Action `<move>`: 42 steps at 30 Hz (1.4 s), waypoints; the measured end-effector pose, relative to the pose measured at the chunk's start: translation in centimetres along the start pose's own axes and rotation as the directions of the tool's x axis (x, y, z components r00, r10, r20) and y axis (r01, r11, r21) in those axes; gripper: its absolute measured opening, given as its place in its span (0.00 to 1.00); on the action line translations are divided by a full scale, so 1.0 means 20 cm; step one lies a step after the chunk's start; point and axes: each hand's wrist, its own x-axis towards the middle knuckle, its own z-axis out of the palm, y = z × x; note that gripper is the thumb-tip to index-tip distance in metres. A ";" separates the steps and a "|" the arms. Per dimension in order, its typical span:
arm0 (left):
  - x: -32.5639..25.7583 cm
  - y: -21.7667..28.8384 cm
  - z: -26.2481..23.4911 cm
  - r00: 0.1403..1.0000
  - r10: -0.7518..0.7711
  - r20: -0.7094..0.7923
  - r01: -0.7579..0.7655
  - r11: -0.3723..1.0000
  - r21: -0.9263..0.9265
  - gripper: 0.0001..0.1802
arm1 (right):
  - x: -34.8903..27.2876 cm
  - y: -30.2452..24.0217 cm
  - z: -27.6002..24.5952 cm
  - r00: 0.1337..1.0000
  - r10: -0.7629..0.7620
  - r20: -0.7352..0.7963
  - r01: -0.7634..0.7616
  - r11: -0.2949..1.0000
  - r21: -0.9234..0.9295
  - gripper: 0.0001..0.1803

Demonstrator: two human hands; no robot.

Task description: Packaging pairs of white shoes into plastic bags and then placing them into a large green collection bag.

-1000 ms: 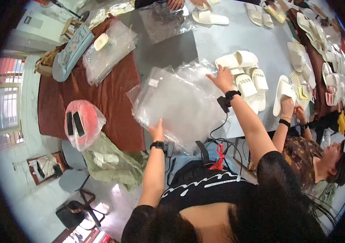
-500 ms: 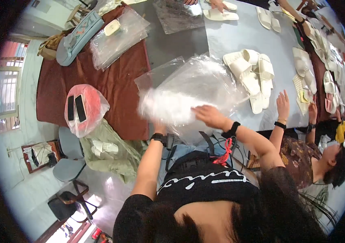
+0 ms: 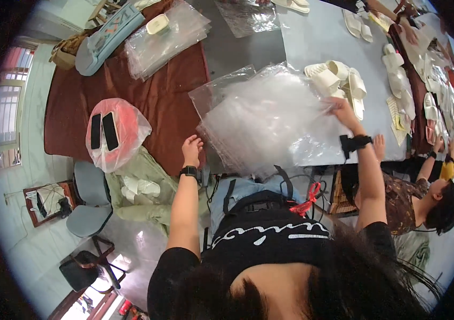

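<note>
A loose stack of clear plastic bags (image 3: 264,117) lies on the table in front of me. At the stack's right edge my right hand (image 3: 346,113) pinches the corner of a bag between thumb and fingers. My left hand (image 3: 192,151) is off the stack, above the front edge of the brown cloth (image 3: 168,106); its fingers are loosely curled and apart, with nothing in them. Just beyond my right hand sits a heap of cream slippers (image 3: 339,80), partly hidden by the bags and that hand.
A pink round object in plastic with two black strips (image 3: 110,133) stands left. More bags (image 3: 165,40) lie far left, beneath a small pale container (image 3: 157,24). A green sack with slippers (image 3: 140,189) hangs below the table edge. A co-worker (image 3: 397,205) works at right.
My right hand has moved right, from the middle of the stack to its right edge. My left hand has drawn away leftward. The blurred white patch on the bags is no longer visible.
</note>
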 end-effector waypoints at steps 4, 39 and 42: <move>0.02 0.08 -0.01 0.997 0.073 0.007 -0.073 0.997 -0.007 0.15 | 0.09 -0.17 -0.21 0.998 0.030 0.060 -0.011 0.954 -0.301 0.19; 0.07 0.44 0.54 0.832 0.233 0.503 -0.451 0.813 0.368 0.26 | 0.76 0.15 0.88 0.879 0.134 0.458 0.419 0.242 -0.875 0.08; 0.19 0.46 0.74 0.677 0.118 0.727 -0.695 0.428 0.578 0.40 | 0.61 0.12 0.94 0.897 -0.081 0.435 0.443 0.132 -0.887 0.07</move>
